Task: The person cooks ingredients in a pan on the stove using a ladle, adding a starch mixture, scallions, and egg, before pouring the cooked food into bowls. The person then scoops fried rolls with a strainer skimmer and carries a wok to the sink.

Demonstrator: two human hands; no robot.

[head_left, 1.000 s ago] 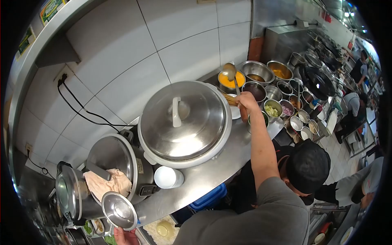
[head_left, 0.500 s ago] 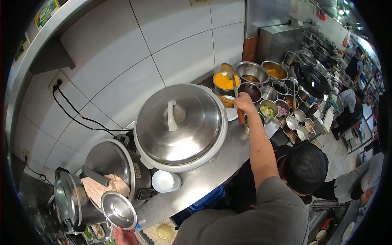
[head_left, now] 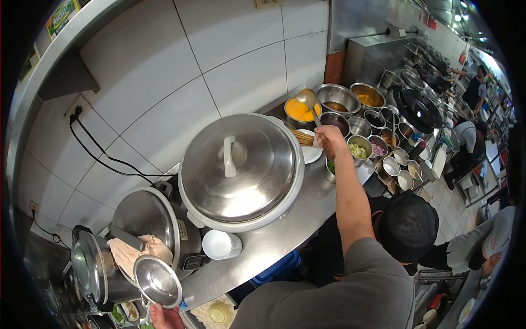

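My right hand (head_left: 332,141) is closed round the handle of a metal ladle (head_left: 307,98). The ladle's bowl hangs over the rim of a metal pot of orange-yellow liquid (head_left: 298,111); I cannot tell whether it touches. At the lower left, my left hand (head_left: 166,316) grips the edge of a shallow metal bowl (head_left: 157,278), which is tilted and looks bare inside. Behind that bowl, a pale cloth (head_left: 127,252) lies against a lidded cooker (head_left: 141,216). Beside my right hand are a white plate (head_left: 312,154) and a pot of chopped green pieces (head_left: 358,151).
A large lidded cooker (head_left: 236,170) stands mid-counter, with stacked white bowls (head_left: 222,244) in front. Several metal pots of sauces and chopped food crowd the right. A person in a black cap (head_left: 408,226) is close by my right arm; other people are farther right.
The ladle's bowl has shifted slightly right and down, and its handle has swung so less of it shows below my right hand. My left hand and the metal bowl have barely moved.
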